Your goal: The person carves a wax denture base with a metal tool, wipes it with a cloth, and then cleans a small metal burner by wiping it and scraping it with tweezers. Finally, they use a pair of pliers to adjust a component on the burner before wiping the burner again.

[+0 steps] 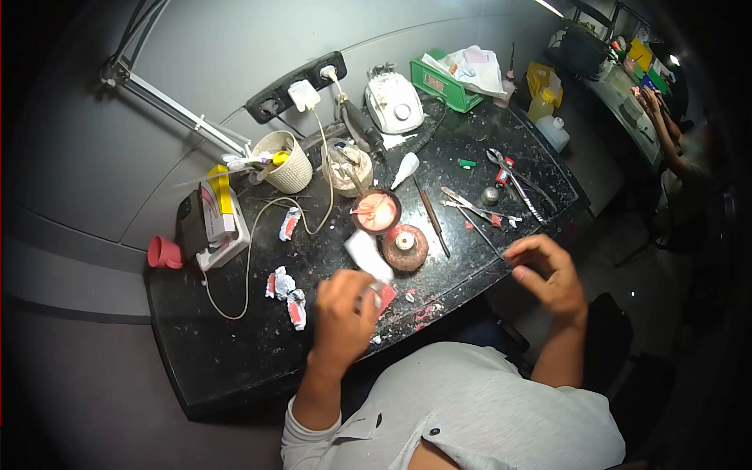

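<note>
My left hand [343,315] is over the front of the black bench, its fingers curled toward the thumb. Whatever it may hold is too small and blurred to name. Just beyond its fingers lies a white cloth or tissue [370,257], and beside them a red wax sheet [385,299]. My right hand [551,276] hovers at the bench's front right edge, fingers bent and thumb apart, with nothing visible in it. Close to it are a thin metal tool [479,232] and a small metal ball [489,196]. A round spirit burner [405,247] stands between the hands, beside a bowl of pink wax [376,211].
White-and-red dental models [296,309] lie at left. Behind are a cup of tools [283,163], a white control box [394,103], and a green bin [446,84]. Pliers [521,184] and a brown-handled wax knife [429,213] lie at right. Another person's hands [652,102] show at far right.
</note>
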`<state>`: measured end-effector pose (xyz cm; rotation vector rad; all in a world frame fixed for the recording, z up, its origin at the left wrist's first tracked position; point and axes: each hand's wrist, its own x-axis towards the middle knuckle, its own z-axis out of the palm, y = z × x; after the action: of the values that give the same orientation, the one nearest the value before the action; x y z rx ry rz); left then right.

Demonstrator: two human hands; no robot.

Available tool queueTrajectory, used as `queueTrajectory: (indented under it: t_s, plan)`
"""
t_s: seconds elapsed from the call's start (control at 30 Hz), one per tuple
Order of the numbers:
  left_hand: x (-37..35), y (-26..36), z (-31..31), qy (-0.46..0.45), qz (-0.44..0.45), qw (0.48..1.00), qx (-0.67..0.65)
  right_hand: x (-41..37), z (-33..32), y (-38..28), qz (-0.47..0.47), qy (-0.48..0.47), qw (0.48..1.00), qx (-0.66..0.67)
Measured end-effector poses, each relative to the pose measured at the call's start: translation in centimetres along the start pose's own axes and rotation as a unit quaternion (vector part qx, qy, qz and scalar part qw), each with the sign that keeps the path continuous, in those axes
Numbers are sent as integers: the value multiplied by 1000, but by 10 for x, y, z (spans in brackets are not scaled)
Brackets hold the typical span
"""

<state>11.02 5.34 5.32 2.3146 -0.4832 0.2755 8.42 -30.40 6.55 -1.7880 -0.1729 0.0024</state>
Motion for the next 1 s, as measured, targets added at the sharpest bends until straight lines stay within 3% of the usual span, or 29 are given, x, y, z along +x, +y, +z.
queueTrajectory:
  t_s: [0.13, 0.17, 0.23, 0.33, 0.43, 0.47, 0.57, 0.6, 0.7, 0.77, 0.8, 1.0]
  plan:
    - [-24, 29, 26, -39, 70, 985, -151, 3, 75, -6, 14, -168, 979, 116]
    - [-29, 32, 31, -51, 56, 981, -179, 6, 90, -10, -30, -192, 977, 91]
    - [-35, 34, 35, -43, 22, 981, -189, 2, 108, 1, 12, -194, 980, 49]
    - [-39, 23, 40, -23, 29, 976, -213, 5, 105, 9, 2, -201, 979, -21]
    - [-32, 12, 32, 33, 64, 990, -123, 12, 102, 6, 47, -68, 991, 102]
    - [-29, 8, 30, 32, 16, 995, -98, 19, 98, 17, 34, -25, 996, 78]
    - [-4, -10, 33, 37, -3, 998, -48, 41, 94, 27, 6, 81, 997, -6]
    - [2, -14, 37, 37, -4, 998, -49, 50, 101, 23, -44, 116, 991, -46]
    - [17, -28, 52, 27, 8, 999, 19, 66, 123, 18, -124, 115, 975, -144]
    - [24, -32, 58, -68, -35, 996, 34, 66, 137, 33, -151, 103, 969, -168]
    - [26, -34, 63, -27, -4, 999, 37, 64, 143, 31, -162, 109, 965, -177]
    - [23, -37, 66, -12, -12, 999, 41, 44, 166, 21, -203, 104, 930, -287]
